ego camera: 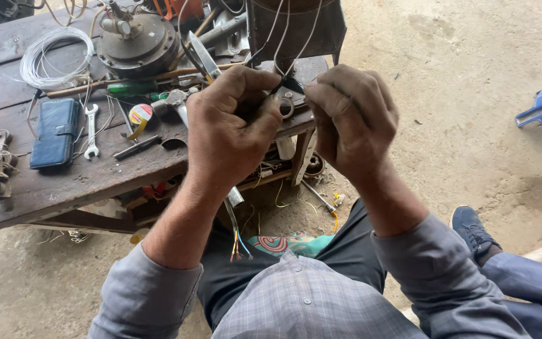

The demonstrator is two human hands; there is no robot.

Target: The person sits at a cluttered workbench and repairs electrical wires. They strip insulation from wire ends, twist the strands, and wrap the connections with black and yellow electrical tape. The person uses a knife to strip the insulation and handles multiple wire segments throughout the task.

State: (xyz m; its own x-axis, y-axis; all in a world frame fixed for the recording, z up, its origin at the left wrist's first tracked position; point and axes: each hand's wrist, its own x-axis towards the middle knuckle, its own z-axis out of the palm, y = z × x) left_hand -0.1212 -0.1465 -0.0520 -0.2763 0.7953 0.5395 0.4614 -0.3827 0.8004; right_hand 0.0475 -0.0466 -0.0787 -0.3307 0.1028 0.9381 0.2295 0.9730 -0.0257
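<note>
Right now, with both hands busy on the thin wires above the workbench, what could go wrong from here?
1. The left hand seems to hold a blade while pinching the white wires; a slip might cut the right hand close beside it.
2. The wires look thin and run up taut to the dark housing; a hard pull could snap them.
3. The bench is crowded: an elbow may knock the spanner or tape roll off.

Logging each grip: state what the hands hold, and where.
Both hands, left hand and right hand, pinch thin white wires at their black-wrapped lower ends, between the fingers.
</note>
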